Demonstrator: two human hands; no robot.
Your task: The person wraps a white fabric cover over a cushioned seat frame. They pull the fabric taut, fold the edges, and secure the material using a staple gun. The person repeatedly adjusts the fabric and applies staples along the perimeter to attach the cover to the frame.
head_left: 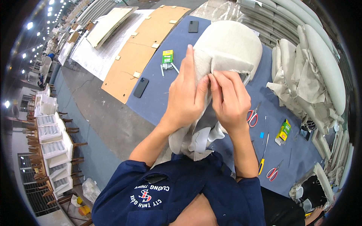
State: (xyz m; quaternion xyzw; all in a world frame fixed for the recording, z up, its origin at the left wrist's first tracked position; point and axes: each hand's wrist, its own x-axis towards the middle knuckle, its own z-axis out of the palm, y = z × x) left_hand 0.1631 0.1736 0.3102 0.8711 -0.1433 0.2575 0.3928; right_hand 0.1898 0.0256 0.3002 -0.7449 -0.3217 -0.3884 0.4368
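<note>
A beige upholstered chair piece with a rounded padded end lies in front of me, reaching from the table back to my chest. Its loose fabric cover is folded over across the middle. My left hand grips the cover's left side, index finger stretched upward and thumb pressing on the cloth. Thumb and fingertips of my right hand pinch the cloth at the fold, close to my left thumb. Whether a needle or pin is between them I cannot make out. White curved parts show below my hands.
On the blue table are two dark phones, a green-yellow box of white sticks, a similar box, two red-handled scissors and a yellow-handled screwdriver. Padded pieces pile up right. Another person's hand shows lower right.
</note>
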